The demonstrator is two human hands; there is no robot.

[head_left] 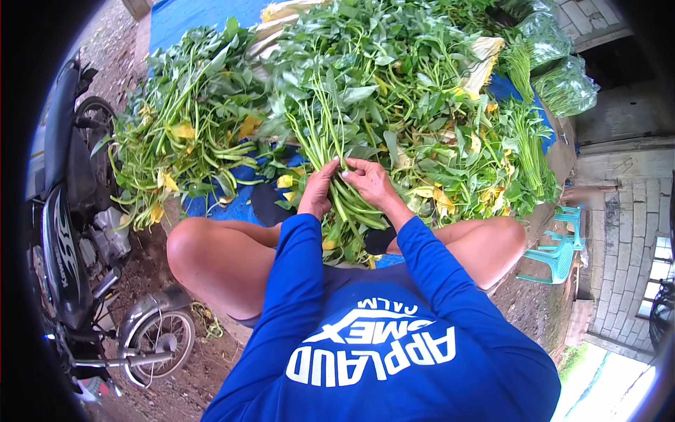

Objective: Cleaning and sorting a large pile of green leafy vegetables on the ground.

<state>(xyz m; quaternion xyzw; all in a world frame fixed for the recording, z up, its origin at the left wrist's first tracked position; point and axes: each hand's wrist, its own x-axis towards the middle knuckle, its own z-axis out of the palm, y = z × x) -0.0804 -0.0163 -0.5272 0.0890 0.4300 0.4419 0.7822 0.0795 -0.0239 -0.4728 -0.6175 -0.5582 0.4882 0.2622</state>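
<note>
A bunch of long green leafy stems [320,137] lies between my two hands, its leaves pointing away from me and its thick cut ends toward my lap. My left hand [318,188] is closed round the left side of the bunch. From the right, my right hand [370,184] closes on the same stems, thumb and fingertips meeting near the left hand's fingers. Whether a tie sits under the fingertips I cannot make out. Just beyond the hands spreads a big heap of leafy greens [380,63], with yellowed leaves [443,200] scattered through it.
Another pile of stems [197,133] lies at the left on a blue tarp [235,200]. Tidy bundles [529,148] and filled clear plastic bags [568,86] stand at the right. A motorcycle [67,232] is parked at the left, turquoise plastic stools [553,259] at the right. My bent knees flank the work.
</note>
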